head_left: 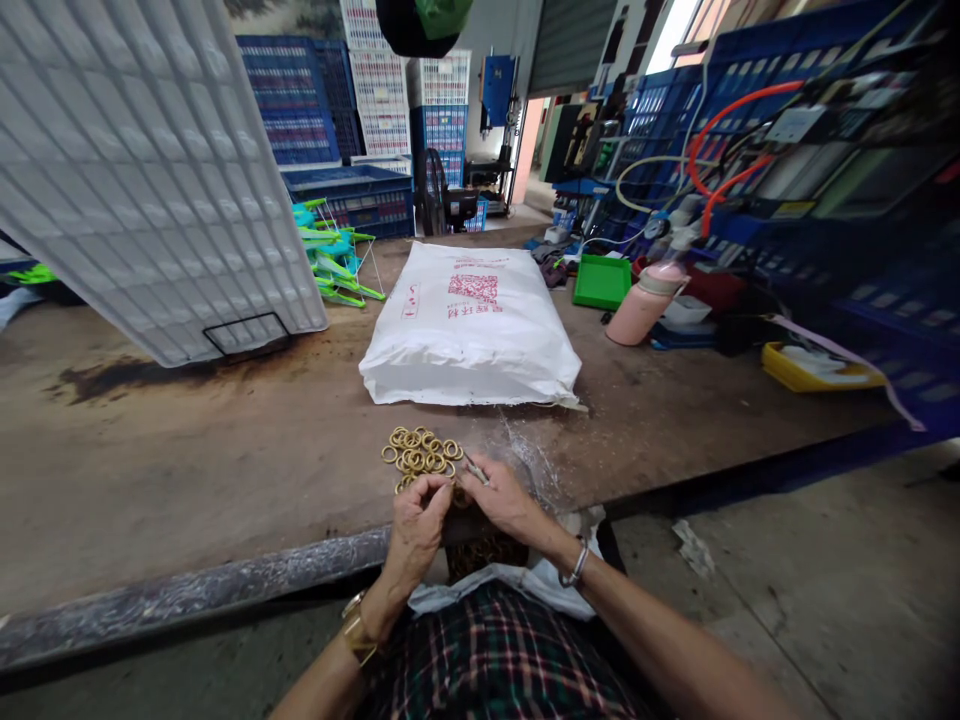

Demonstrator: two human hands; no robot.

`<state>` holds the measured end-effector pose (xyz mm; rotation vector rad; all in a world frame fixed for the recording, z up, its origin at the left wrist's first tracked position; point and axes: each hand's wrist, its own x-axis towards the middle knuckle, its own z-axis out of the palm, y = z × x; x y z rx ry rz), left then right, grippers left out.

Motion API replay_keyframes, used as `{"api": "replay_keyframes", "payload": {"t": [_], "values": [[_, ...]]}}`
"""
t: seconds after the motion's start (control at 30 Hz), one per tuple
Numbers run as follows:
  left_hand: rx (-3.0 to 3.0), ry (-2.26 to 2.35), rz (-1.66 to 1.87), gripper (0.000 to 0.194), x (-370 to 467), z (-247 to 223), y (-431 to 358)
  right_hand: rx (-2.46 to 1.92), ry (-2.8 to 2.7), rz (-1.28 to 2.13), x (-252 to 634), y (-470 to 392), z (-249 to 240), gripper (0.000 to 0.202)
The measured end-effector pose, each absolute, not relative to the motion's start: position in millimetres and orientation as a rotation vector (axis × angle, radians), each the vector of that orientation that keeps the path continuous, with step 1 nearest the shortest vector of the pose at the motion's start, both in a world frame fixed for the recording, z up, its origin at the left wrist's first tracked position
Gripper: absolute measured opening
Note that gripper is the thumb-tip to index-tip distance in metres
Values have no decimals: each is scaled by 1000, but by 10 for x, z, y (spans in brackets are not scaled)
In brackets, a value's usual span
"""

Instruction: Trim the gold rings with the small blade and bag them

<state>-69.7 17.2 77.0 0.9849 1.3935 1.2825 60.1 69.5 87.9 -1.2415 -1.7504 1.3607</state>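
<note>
A loose pile of brass-coloured rings (420, 455) lies near the table's front edge, just beyond my hands. My left hand (418, 520) is closed in a pinch at the near side of the pile; what its fingertips hold is too small to make out. Close beside it, my right hand (506, 497) is closed around a slim metal tool (476, 470), whose tip points up and away from me. More rings (461, 497) show between the two hands. Below them, in my lap, a white bag (510, 577) is open with many dark brownish rings (486, 553) inside.
A full white woven sack (472, 325) lies behind the pile. On the left leans a white ribbed plastic crate (161, 180), with green and blue plastic pieces (341, 262) beside it. At right stand a green tray (602, 281), a pink bottle (643, 308) and a yellow tray (817, 370).
</note>
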Motion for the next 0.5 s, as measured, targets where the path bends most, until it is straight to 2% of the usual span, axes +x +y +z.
{"api": "replay_keyframes", "payload": {"t": [0.5], "values": [[628,1236,1106,35,-675,836,193,-1300,-1789,1318,552,725,865,14]]}}
